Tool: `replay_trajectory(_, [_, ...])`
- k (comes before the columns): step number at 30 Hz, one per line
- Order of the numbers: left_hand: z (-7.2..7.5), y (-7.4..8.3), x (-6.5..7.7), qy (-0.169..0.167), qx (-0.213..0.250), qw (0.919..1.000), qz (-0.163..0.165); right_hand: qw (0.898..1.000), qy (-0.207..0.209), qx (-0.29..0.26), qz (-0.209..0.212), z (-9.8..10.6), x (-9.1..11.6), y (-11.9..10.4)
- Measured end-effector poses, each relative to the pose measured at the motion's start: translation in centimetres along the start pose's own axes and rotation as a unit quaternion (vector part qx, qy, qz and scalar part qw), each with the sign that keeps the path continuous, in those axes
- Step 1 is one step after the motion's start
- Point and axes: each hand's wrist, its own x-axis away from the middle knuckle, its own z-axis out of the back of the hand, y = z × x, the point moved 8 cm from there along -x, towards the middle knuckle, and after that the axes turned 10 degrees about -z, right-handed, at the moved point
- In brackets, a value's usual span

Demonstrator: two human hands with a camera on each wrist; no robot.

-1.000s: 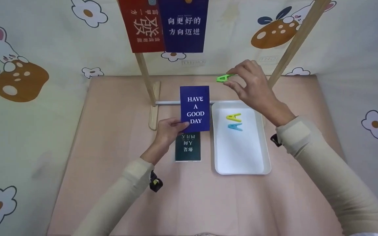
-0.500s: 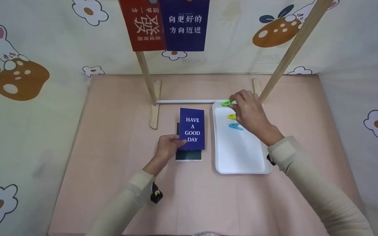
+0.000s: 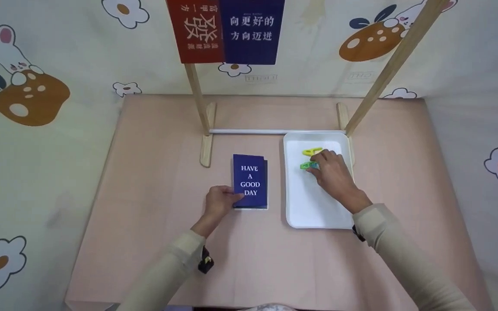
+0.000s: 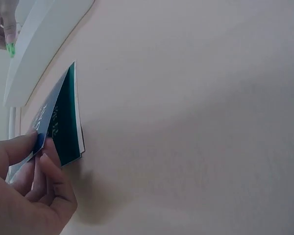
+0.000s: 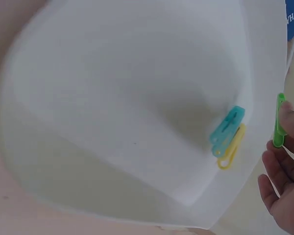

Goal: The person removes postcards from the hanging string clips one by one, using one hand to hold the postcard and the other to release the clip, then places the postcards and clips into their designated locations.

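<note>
My left hand (image 3: 219, 201) pinches the left edge of a dark blue card (image 3: 249, 179) reading "HAVE A GOOD DAY". In the left wrist view this card is tilted up over dark green cards (image 4: 67, 125) lying on the table. Between thumb and fingertips, my right hand (image 3: 335, 178) pinches a green clothespin (image 5: 279, 121) above the white tray (image 3: 318, 211). A yellow clothespin (image 5: 232, 148) and a blue clothespin (image 5: 228, 129) lie inside that tray. From the head, the green clothespin and fingers cover most of the blue one.
Behind the tray stands a wooden frame with a left post (image 3: 197, 97), a right post (image 3: 394, 67) and a low white rod (image 3: 253, 131). A red card (image 3: 199, 32) and another blue card (image 3: 252, 32) hang at the top. Patterned cloth surrounds the pink table (image 3: 154, 172).
My left hand has lowered the blue card toward me, over the green cards. My right hand has brought the green clothespin down from the air to above the tray.
</note>
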Motion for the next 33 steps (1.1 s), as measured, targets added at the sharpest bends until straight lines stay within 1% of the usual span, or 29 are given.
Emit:
replay_trajectory(4, [0.2, 0.0, 0.1, 0.019, -0.014, 0.9996, -0.016, 1.0, -0.006, 0.011, -0.016, -1.2, 0.7, 1.0])
replay_trajectory(9, [0.3, 0.2, 0.4, 0.043, -0.026, 0.9976, -0.048, 0.999, -0.02, 0.034, -0.032, -2.4, 1.4, 1.7])
replay_trajectory(11, [0.2, 0.2, 0.4, 0.048, -0.028, 0.9966, -0.06, 0.998, -0.026, 0.04, -0.042, -2.6, 1.5, 2.1])
replay_trajectory(15, [0.1, 0.3, 0.5, 0.056, -0.03, 0.9949, -0.079, 0.997, -0.027, 0.032, -0.066, -2.8, 1.8, 2.7])
replay_trajectory(19, [0.1, 0.3, 0.5, 0.069, -0.044, 0.9934, -0.081, 0.997, -0.013, 0.017, -0.075, -2.7, 1.9, 3.0])
replay_trajectory(25, [-0.1, 0.2, 0.4, 0.072, -0.065, 0.9929, -0.069, 0.997, 0.012, 0.001, -0.081, -2.6, 1.8, 3.3])
replay_trajectory(28, [-0.2, 0.3, 0.5, 0.074, -0.076, 0.9918, -0.07, 0.996, 0.02, -0.008, -0.082, -2.5, 1.6, 3.4])
replay_trajectory(33, [-0.2, 0.5, 0.6, 0.08, -0.092, 0.9893, -0.081, 0.995, 0.022, -0.023, -0.091, -2.5, 1.6, 3.7])
